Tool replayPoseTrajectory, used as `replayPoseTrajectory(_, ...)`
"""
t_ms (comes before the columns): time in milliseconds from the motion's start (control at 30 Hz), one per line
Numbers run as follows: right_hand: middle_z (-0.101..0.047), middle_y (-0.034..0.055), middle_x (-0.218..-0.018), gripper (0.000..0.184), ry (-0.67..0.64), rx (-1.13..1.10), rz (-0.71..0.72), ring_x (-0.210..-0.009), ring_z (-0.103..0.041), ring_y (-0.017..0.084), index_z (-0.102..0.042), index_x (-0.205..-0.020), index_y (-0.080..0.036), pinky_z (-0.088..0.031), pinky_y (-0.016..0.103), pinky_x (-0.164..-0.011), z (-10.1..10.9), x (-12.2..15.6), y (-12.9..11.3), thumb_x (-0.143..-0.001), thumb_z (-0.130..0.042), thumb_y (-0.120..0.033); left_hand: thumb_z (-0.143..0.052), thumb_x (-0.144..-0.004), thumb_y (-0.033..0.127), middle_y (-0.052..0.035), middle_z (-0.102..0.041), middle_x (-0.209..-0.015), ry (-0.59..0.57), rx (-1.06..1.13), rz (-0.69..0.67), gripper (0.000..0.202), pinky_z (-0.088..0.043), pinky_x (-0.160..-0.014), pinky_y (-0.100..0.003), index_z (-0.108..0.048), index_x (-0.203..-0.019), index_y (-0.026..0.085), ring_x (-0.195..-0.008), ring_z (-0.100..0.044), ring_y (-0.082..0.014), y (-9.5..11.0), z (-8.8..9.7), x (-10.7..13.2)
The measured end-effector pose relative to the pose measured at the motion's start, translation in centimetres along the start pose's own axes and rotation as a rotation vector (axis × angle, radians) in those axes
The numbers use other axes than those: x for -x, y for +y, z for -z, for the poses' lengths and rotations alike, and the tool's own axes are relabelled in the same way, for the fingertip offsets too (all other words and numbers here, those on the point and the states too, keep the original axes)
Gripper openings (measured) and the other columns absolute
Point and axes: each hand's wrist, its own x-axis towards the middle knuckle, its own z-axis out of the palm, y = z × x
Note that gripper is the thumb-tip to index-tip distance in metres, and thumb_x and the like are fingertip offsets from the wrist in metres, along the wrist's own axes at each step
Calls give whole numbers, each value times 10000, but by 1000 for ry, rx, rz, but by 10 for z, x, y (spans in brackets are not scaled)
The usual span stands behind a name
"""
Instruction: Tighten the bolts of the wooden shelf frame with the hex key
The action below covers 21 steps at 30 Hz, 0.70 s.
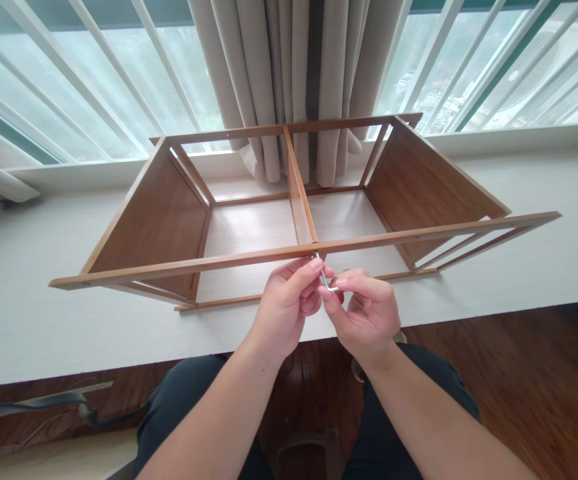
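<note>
A brown wooden frame with side panels and a middle divider stands on a white surface. At the middle of its front rail, a bent silver hex key meets the wood near the divider's end. My left hand pinches the hex key's long arm close to the rail. My right hand closes thumb and finger on its short bent end. The screw head under the key's tip is too small to make out.
The white surface runs along a barred window, with grey curtains hanging behind the frame. Its front edge lies just before my knees. A dark strap lies at the lower left, above the wooden floor.
</note>
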Motion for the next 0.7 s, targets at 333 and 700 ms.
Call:
replayPoseTrajectory(333,-695,8,-835,221,48,-23,-79,-729,-673,117,-646,-932,-210,-607,279,-675,-1,1,-6,-820,-776,-72,-822,-806,417,81,-330,-521,24,7,-19,323,-188,-458,-194,-698,-720,131,-454,-290,-18,-1,-1,0)
replayPoseTrajectory(700,-663,-7,-652,182,104,-412,-553,-611,-617,106,-671,-715,-176,-572,292,-730,-17,5,-21,-869,-763,-210,-871,-747,424,38,-532,-565,71,-34,-49,361,-301,-470,-181,-675,-680,128,-480,-420,-27,0,-3,0)
